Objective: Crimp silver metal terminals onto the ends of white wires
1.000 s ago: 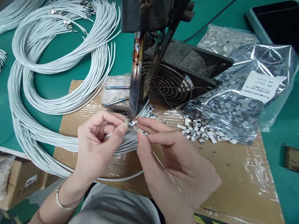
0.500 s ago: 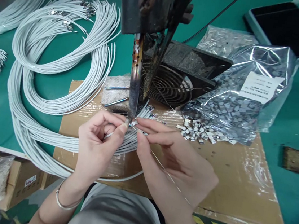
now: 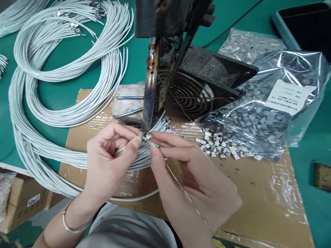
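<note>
White cable [image 3: 120, 150] lies at the centre of the frame, pinched between thumb and forefinger of the left hand [image 3: 109, 159], with its end close under the soldering iron tip [image 3: 146, 117]. The left hand is closed narrow on it, the other fingers curled in, and a bracelet [image 3: 71, 230] circles that wrist. The right hand [image 3: 196, 180], just right of centre, is also closed narrow, thumb and fingers gripping a thin silvery wire [image 3: 185, 193] that runs down across the palm towards the lower right. Between the two sets of fingertips sits a small metal piece [image 3: 148, 137]; whether the tip touches it is too fine to tell.

Behind the iron, a dark fan [image 3: 184, 94] leans in the upper centre, and a pale block [image 3: 128, 109] with two metal rods lies to its left. Coiled cable bundles [image 3: 48, 146] fill the left of the frame, some strands passing beneath the hands over the cardboard [image 3: 258, 200]. Right of centre, loose metal pieces [image 3: 226, 145] spill beside a labelled clear bag [image 3: 263, 116] full of similar ones. In the upper right, a dark-screened device [image 3: 321, 30] rests on the green surface [image 3: 329, 136]
</note>
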Action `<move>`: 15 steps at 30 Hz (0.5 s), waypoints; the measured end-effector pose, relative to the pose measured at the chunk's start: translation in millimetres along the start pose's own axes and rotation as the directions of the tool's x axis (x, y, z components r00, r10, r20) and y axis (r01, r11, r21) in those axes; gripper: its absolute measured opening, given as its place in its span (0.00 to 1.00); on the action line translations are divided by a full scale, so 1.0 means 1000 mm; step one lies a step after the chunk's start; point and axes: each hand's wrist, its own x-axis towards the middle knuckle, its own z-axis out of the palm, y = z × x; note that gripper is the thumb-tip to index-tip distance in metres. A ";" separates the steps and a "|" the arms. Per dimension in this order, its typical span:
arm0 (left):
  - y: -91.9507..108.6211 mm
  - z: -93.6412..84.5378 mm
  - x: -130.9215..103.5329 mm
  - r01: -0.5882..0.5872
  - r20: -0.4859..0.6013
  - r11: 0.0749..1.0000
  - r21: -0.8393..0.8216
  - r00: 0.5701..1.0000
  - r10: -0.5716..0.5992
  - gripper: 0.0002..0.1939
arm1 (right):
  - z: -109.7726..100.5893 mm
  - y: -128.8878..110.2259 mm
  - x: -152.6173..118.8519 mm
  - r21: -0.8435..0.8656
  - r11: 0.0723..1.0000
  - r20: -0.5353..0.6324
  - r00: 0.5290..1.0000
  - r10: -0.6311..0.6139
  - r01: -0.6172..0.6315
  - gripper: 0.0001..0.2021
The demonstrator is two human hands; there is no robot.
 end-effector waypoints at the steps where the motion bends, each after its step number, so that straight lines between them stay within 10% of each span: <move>1: 0.000 0.000 0.000 0.001 0.000 1.000 0.000 1.000 -0.001 0.08 | 0.000 0.000 0.000 0.001 1.000 0.002 1.000 0.001 -0.001 0.11; 15: -0.002 -0.001 -0.001 -0.002 0.001 1.000 0.008 1.000 0.002 0.07 | 0.000 0.001 0.000 -0.004 1.000 -0.010 1.000 -0.029 0.029 0.10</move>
